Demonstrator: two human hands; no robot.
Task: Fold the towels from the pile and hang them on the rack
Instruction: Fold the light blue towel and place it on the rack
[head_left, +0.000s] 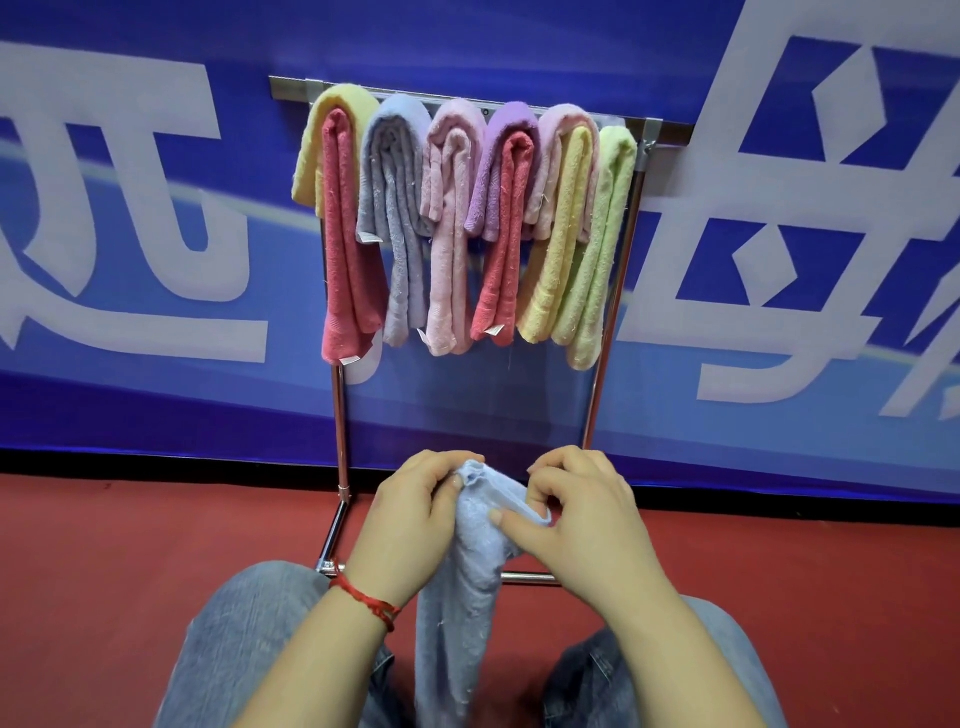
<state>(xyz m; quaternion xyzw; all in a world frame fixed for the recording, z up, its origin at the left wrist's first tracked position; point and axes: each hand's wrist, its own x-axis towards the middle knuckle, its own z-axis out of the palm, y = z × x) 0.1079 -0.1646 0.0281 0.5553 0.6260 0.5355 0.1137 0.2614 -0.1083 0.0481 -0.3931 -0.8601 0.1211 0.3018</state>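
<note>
Both hands at lower center, pinching top edge of a light blue towel (470, 561): left hand (410, 525) grips its upper left corner, right hand (571, 519) curls round the right edge. Towel hangs down between the knees. Rack (340, 426) stands at center frame, bar packed with folded towels (457, 223), against blue banner (156, 389).

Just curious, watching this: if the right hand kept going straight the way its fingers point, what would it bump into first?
The right hand points leftward and already pinches the pale blue towel. Beyond that fold it would probably meet the left hand, gripping the same towel; depth is hard to judge.
</note>
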